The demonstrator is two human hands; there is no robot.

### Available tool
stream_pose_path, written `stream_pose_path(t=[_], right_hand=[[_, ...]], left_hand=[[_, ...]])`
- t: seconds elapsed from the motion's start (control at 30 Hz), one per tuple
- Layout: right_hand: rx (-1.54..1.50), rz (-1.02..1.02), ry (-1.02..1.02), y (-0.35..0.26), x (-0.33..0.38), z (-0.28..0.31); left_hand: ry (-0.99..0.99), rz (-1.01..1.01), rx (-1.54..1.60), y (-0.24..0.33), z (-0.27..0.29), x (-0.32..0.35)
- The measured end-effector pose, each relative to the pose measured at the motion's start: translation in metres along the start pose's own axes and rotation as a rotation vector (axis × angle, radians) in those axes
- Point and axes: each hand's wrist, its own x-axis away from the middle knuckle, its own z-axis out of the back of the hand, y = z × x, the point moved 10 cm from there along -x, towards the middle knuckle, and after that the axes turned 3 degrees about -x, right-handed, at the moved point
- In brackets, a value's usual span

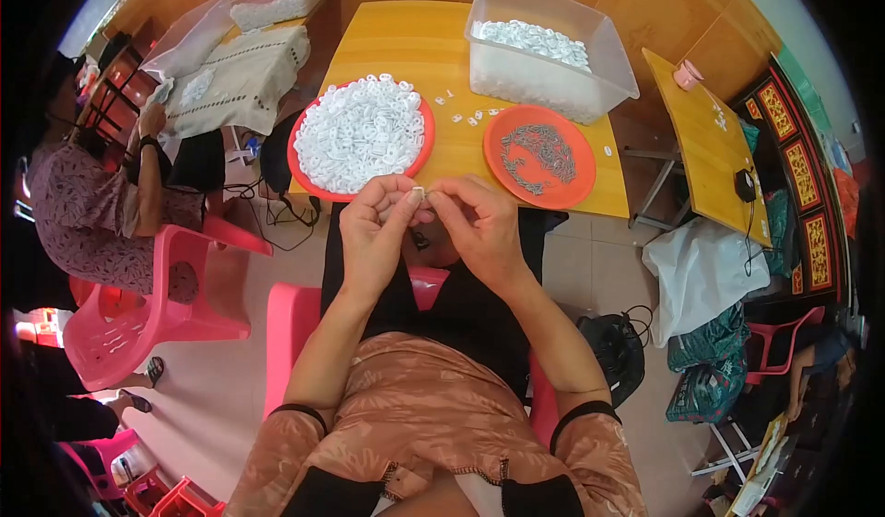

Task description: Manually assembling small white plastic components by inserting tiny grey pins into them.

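My left hand (376, 231) pinches a small white plastic piece (419, 193) between thumb and fingers, just off the table's near edge. Against it, my right hand (481, 228) closes thumb and forefinger on something too small to make out. Beyond my left hand, a red round tray (297, 159) is heaped with white plastic pieces (364, 134) that have holes in them. Past my right hand lies an orange-red plate (572, 188) with thin grey metal pins (544, 153) in a loose ring.
On the wooden table (396, 42) stands a clear plastic bin (604, 79) of white pieces; several loose ones lie nearby. A person (111, 199) sits at left on a pink chair (171, 286). At right are a side table (710, 148), a white sack (705, 263) and a black bag (613, 356).
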Motion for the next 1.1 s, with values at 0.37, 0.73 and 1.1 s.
stream_pose_path(t=[0.37, 0.73, 1.1], right_hand=[[0.025, -0.064, -0.05, 0.01, 0.0, -0.017], [-0.205, -0.342, -0.093, 0.036, 0.016, -0.016], [-0.117, -0.242, -0.055, 0.025, 0.017, -0.026]], left_hand=[[0.057, 0.008, 0.057, -0.011, 0.017, 0.004], [-0.007, -0.001, 0.129, -0.016, 0.006, 0.013], [0.064, -0.005, 0.074, -0.01, 0.023, 0.019]])
